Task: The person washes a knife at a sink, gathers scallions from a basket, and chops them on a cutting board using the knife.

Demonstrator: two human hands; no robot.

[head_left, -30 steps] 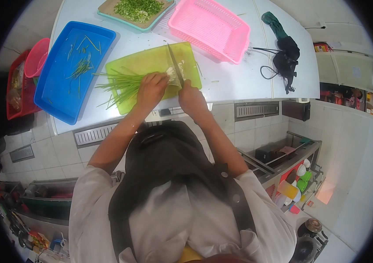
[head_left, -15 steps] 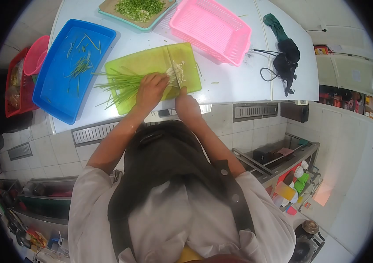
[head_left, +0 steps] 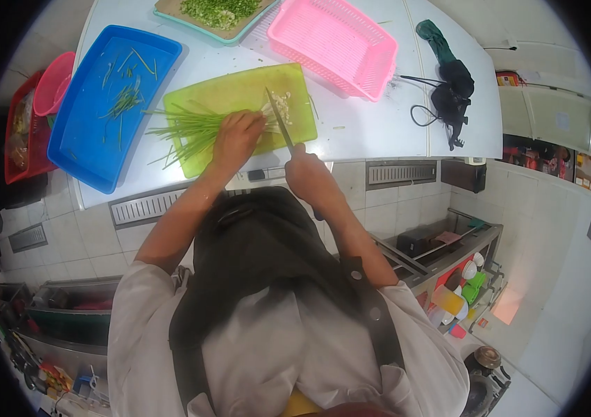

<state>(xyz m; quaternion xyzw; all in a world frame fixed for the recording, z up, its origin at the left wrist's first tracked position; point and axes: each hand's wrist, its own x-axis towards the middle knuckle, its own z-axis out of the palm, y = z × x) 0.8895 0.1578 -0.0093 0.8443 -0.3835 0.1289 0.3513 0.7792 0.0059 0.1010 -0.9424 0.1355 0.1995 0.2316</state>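
A bundle of scallions [head_left: 188, 129] lies across the yellow-green cutting board [head_left: 215, 89], its long green leaves reaching past the left edge. My left hand [head_left: 238, 137] is closed over the bundle near its pale ends, holding it against the board. In my right hand [head_left: 309, 175] is the handle of a knife [head_left: 280, 119], gripped at the board's near edge. The blade slants up and left over the board, just right of the bundle's cut ends. Small chopped white scallion pieces [head_left: 285, 104] are scattered beside the blade.
A blue tray [head_left: 59, 149] with loose scallion scraps stands at left. Behind the board is a teal-rimmed tray [head_left: 229, 38] of chopped greens. A pink basket [head_left: 379, 69] sits at back right, with a black strapped device [head_left: 454, 94] farther right on the white table [head_left: 386, 132].
My right hand has drawn back toward my body and slightly right, with the knife slanting more. The left hand stays on the scallions. The whole view has shifted slightly.
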